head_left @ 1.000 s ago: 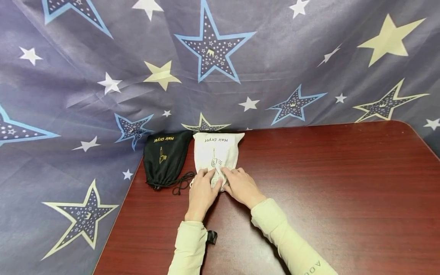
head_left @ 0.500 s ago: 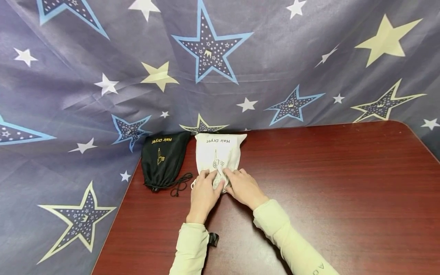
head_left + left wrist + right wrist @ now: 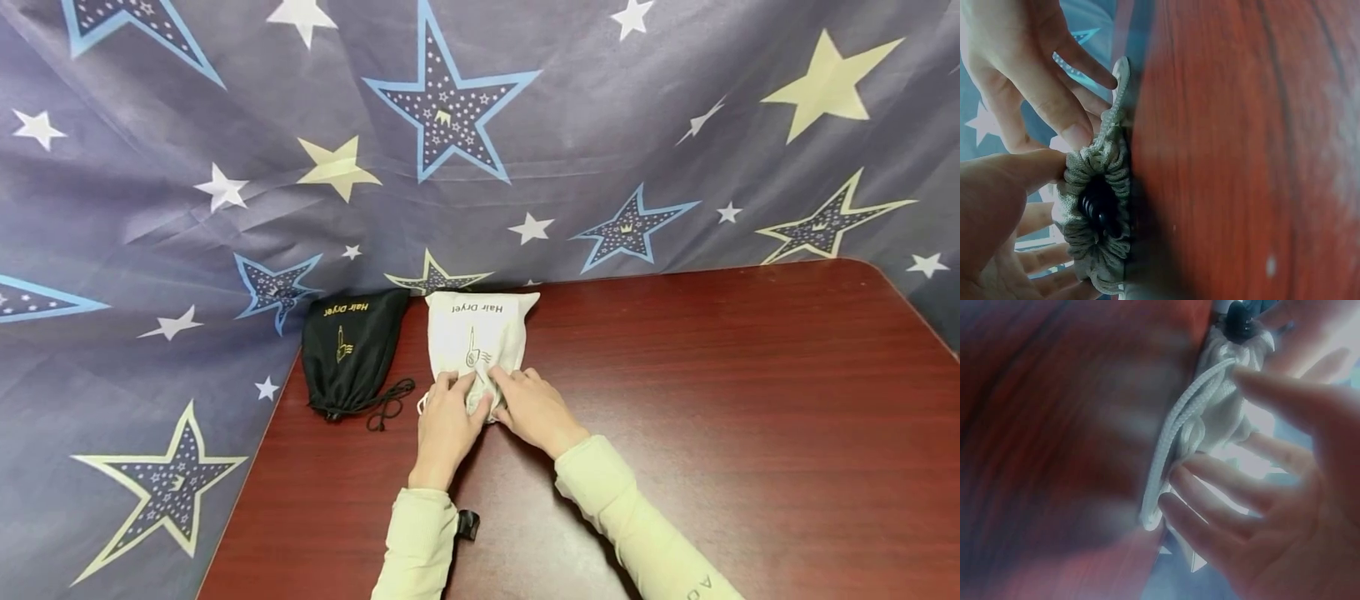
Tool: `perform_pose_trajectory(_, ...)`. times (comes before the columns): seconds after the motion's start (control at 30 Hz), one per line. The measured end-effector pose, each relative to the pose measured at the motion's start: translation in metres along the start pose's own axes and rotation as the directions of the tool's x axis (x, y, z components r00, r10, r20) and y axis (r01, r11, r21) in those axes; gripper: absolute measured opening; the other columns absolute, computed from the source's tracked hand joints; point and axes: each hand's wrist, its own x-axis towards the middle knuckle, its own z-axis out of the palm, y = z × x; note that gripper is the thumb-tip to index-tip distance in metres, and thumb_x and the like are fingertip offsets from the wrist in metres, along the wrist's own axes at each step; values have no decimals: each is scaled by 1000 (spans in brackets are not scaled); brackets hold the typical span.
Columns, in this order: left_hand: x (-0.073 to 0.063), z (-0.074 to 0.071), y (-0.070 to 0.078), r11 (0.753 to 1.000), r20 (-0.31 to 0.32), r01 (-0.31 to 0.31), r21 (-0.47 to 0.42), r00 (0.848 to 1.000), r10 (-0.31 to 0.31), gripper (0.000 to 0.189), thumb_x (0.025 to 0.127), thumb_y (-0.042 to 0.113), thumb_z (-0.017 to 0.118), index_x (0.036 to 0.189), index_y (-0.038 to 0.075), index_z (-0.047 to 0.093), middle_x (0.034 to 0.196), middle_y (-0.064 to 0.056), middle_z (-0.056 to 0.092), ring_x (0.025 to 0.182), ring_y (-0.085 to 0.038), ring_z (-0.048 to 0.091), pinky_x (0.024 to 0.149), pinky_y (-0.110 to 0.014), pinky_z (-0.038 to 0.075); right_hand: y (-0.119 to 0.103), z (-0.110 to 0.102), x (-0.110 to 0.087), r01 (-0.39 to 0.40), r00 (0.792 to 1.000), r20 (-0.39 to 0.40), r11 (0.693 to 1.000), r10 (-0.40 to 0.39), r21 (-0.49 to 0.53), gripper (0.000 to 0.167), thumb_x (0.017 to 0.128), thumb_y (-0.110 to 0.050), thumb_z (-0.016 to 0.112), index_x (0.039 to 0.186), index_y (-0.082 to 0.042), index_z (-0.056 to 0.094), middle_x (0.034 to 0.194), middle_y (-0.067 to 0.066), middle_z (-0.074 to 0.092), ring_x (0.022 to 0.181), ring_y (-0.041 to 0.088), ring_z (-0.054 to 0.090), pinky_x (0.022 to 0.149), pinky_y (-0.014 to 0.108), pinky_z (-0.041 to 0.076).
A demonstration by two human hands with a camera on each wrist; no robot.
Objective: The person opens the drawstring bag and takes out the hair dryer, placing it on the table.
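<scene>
Shifted since the frame 1.0 s ago: white bag (image 3: 480, 323) slightly rightward relative to black pouch (image 3: 348, 358), widening the gap between them; both hands moved with it. Position: flat on the red-brown table (image 3: 712, 392), near its back edge, just right of the pouch. Long axis runs away from the person, closed end toward the star-print backdrop (image 3: 570, 133), gathered mouth toward the person; "Hair Dryer" print upside down to them. Left hand (image 3: 444, 421) and right hand (image 3: 540, 412) grip the mouth's two sides, thumbs close together, remaining fingers apart. Dark object (image 3: 1097, 209) visible inside the mouth. White drawstring (image 3: 1157, 469) loops beside right fingertips.
</scene>
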Motion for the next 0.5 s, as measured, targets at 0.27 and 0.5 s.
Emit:
perform_pose_trajectory(0.27, -2, 3, 6, 1000, -7, -6, -8, 1000, 6, 46, 91, 39, 70, 128, 11, 68, 125, -16, 58, 112, -36, 59, 94, -55, 47, 5, -2, -4, -10, 1000, 17, 1000, 10, 10, 48, 87, -22, 76, 128, -9, 55, 105, 17, 68, 93, 36, 60, 80, 47, 52)
perform_pose_trajectory(0.5, -1, 5, 12, 999, -32, -35, 9, 999, 35, 46, 89, 40, 71, 125, 12, 69, 121, -15, 59, 108, -35, 61, 90, -56, 48, 10, -7, -7, -32, 999, 36, 999, 32, 3, 49, 86, -23, 77, 128, -11, 55, 107, 17, 69, 91, 34, 60, 78, 47, 52)
